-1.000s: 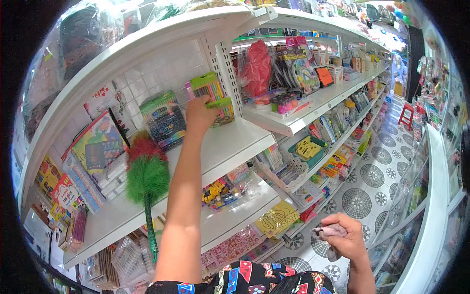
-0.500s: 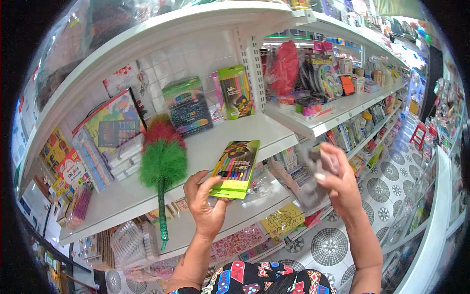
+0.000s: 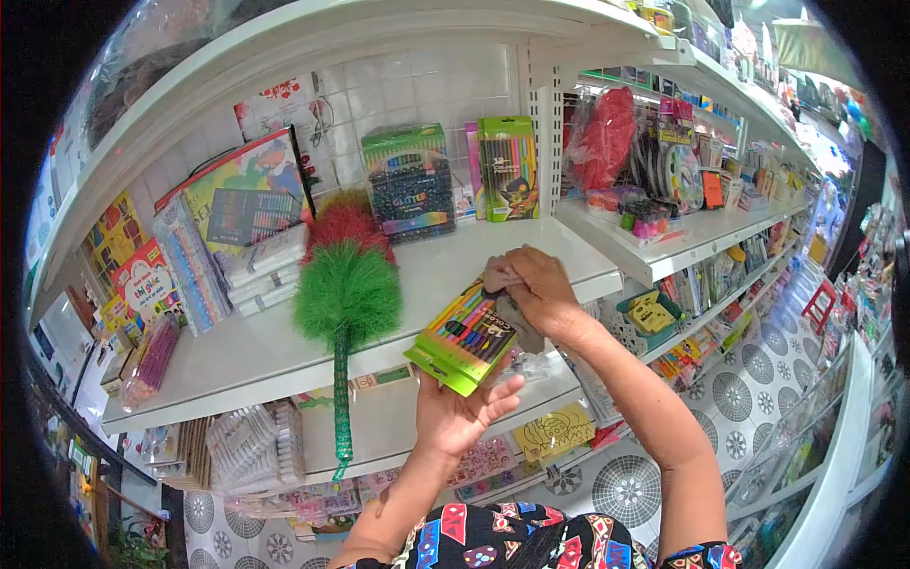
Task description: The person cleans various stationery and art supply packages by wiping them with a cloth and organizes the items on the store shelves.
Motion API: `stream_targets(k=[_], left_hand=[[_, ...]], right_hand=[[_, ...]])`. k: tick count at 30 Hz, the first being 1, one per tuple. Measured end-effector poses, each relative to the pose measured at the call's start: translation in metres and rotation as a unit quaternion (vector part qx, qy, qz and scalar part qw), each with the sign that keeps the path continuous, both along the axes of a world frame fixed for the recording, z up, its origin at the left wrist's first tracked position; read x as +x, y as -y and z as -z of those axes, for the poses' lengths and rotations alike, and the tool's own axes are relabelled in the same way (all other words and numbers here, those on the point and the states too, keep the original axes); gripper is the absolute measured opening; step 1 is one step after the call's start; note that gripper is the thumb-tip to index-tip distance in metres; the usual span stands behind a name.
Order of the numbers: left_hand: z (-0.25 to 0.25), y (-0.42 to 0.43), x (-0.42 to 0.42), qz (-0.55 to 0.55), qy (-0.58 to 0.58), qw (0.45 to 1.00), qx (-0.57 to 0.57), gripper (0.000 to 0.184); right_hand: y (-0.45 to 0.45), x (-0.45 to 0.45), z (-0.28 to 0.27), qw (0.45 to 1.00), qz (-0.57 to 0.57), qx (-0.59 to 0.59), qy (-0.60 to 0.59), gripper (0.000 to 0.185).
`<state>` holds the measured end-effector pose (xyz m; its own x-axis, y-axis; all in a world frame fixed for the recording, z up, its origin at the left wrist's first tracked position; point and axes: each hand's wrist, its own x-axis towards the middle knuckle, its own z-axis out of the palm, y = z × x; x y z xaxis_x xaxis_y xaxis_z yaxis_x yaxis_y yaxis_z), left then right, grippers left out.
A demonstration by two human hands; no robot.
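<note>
- Your left hand (image 3: 460,414) is palm up under the lower end of a flat, bright green cardboard box of coloured pencils (image 3: 467,334), some fingers spread and others hidden beneath it, so you cannot tell how firmly it grips
- Your right hand (image 3: 542,289) is closed on a crumpled greyish-pink cloth (image 3: 502,276), which touches the upper right end of the box
- Your two hands are apart from each other, at opposite ends of the box
- The box is tilted in the centre of the frame, its printed face with a row of pencils turned up towards you, in front of the long white shelf (image 3: 427,270)
- Just left of centre, you see a fluffy red and green duster (image 3: 347,289) on that shelf, its dark green handle hanging past the front edge
- Behind, above the centre, a dark glitter pencil pack with a green top (image 3: 410,187) stands upright, and to its right stand tall green pencil packs (image 3: 509,169)
- At upper right, you have a red plastic-wrapped bundle (image 3: 605,140) on the neighbouring shelf
- Below your right forearm, a yellow sheet with a line drawing (image 3: 553,430) lies low in the frame
</note>
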<state>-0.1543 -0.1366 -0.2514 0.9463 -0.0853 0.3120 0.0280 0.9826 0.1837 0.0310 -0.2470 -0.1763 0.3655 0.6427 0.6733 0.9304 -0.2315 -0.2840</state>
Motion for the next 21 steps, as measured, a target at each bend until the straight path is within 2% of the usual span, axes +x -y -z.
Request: stream_targets(k=[1,2,3,6,9,11,15,21], left_hand=[[-0.002,-0.003,0.004,0.052,0.028,0.998,-0.009,0.077],[-0.001,-0.011,0.009,0.071,0.011,0.997,0.003,0.088],[-0.003,-0.015,0.011,0.085,0.011,0.996,0.005,0.089],[-0.014,-0.02,0.016,0.122,0.02,0.992,0.003,0.092],[-0.015,-0.016,0.018,0.138,0.041,0.989,-0.023,0.091],[-0.019,-0.013,0.016,0.138,0.061,0.987,-0.046,0.088],[-0.018,-0.009,0.014,0.13,0.03,0.99,-0.043,0.084],[-0.031,0.01,0.023,0.164,0.023,0.986,-0.012,0.077]], right_hand=[[0.003,-0.007,-0.002,0.999,0.033,-0.009,0.009,0.038],[0.006,-0.013,-0.001,0.997,0.068,-0.017,0.018,0.038],[0.009,-0.016,-0.001,0.994,0.105,-0.025,0.026,0.038],[0.015,-0.016,-0.009,0.99,0.104,-0.048,-0.081,0.045],[0.02,-0.03,-0.04,0.966,0.105,-0.15,-0.185,0.053],[0.018,-0.016,-0.029,0.972,0.058,-0.146,-0.175,0.057],[0.032,-0.007,-0.022,0.977,-0.027,-0.153,-0.145,0.06],[0.041,-0.022,-0.017,0.983,-0.014,-0.108,-0.147,0.059]])
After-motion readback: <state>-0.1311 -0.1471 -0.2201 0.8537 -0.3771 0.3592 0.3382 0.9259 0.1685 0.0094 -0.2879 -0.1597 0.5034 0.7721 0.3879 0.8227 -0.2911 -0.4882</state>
